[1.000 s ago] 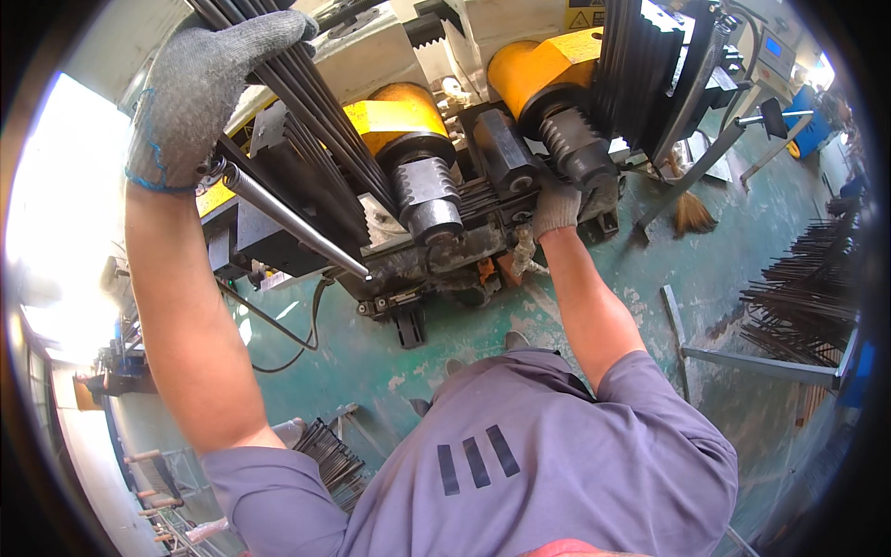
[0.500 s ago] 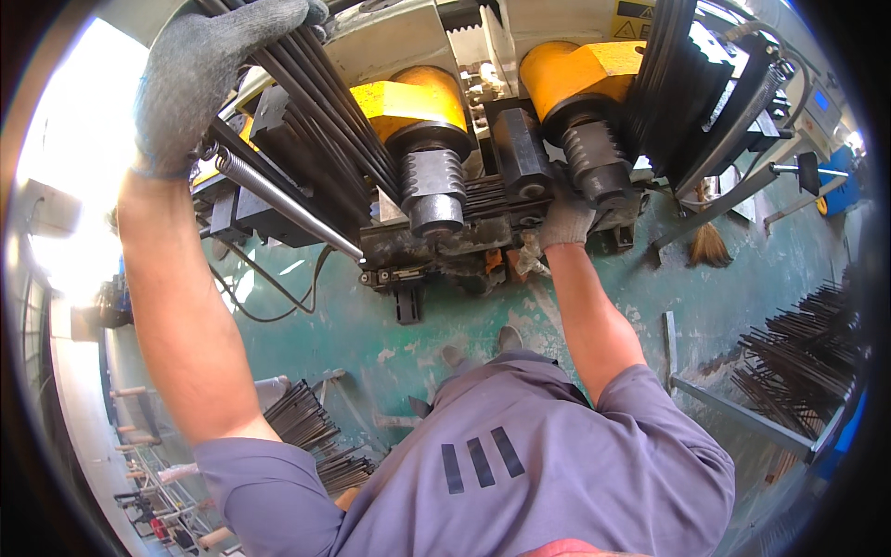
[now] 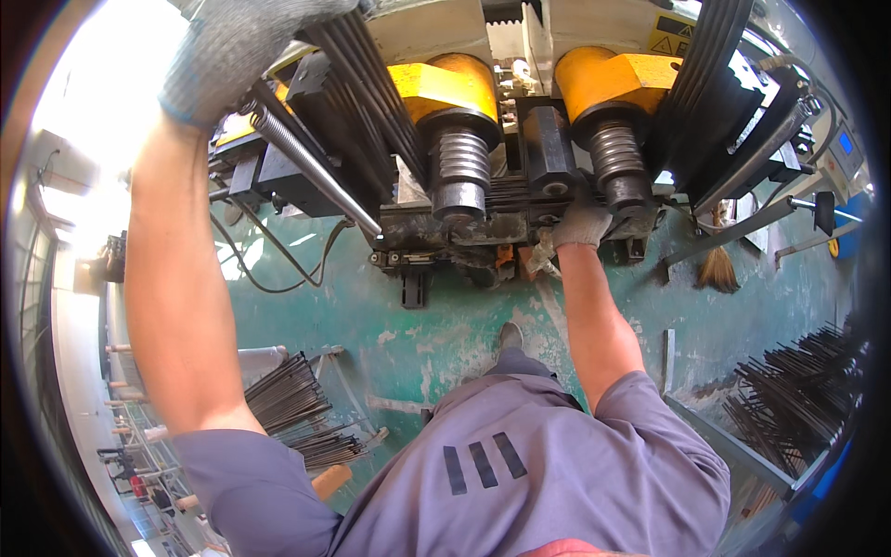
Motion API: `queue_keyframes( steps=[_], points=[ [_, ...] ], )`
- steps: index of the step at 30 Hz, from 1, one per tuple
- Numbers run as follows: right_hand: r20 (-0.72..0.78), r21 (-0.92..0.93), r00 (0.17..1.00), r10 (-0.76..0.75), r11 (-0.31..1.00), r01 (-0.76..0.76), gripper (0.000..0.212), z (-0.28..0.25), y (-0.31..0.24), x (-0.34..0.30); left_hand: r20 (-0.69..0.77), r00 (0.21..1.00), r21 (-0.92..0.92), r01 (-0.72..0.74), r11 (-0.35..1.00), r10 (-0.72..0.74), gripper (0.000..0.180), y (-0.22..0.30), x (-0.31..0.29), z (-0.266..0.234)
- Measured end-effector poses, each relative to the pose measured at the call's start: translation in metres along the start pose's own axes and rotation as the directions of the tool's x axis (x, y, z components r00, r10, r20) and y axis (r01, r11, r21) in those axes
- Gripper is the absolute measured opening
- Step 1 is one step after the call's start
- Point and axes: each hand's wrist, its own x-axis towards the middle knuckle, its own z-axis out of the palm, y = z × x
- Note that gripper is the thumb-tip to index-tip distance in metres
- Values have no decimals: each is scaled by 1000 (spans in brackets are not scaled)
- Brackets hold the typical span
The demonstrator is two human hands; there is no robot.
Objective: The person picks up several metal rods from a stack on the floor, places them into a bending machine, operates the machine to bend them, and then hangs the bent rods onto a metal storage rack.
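Observation:
My left hand [image 3: 246, 56], in a grey knit glove, is raised at the upper left. It is closed over a bundle of long dark metal rods [image 3: 367, 93], its fingertips partly cut off by the top edge. The rods slant down beside a grooved steel roller [image 3: 461, 165] under a yellow housing [image 3: 447, 88]. My right hand [image 3: 582, 226], in a pale, dirty glove, reaches in below a dark hexagonal block [image 3: 548, 148], near a second grooved roller [image 3: 617, 162]. Its fingers are lost in shadow among the machine parts.
A long coil spring [image 3: 316, 167] slopes below my left hand. More dark rods [image 3: 710, 65] stand at the upper right. Rods lie piled on a rack [image 3: 292, 399] at lower left and in a metal frame [image 3: 798, 399] at right. A broom [image 3: 717, 267] stands beyond the machine.
The machine sits slightly farther right in view. Both rollers now show ringed grooves where notched faces showed before. My left hand has shifted toward the top edge; my right stays at the block.

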Motion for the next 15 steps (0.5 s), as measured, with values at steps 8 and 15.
queue_keyframes(
  steps=[8, 15],
  points=[
    [-2, 185, 999, 34, 982, -33, 40, -70, 5, -29, -107, 970, 42, -215, 976, 218, 18, -14, -64, -23],
    [438, 883, 767, 469, -62, -466, 26, -162, -54, -63, -450, 794, 144, -387, 911, 409, 12, -41, -248, -50]
  ],
)
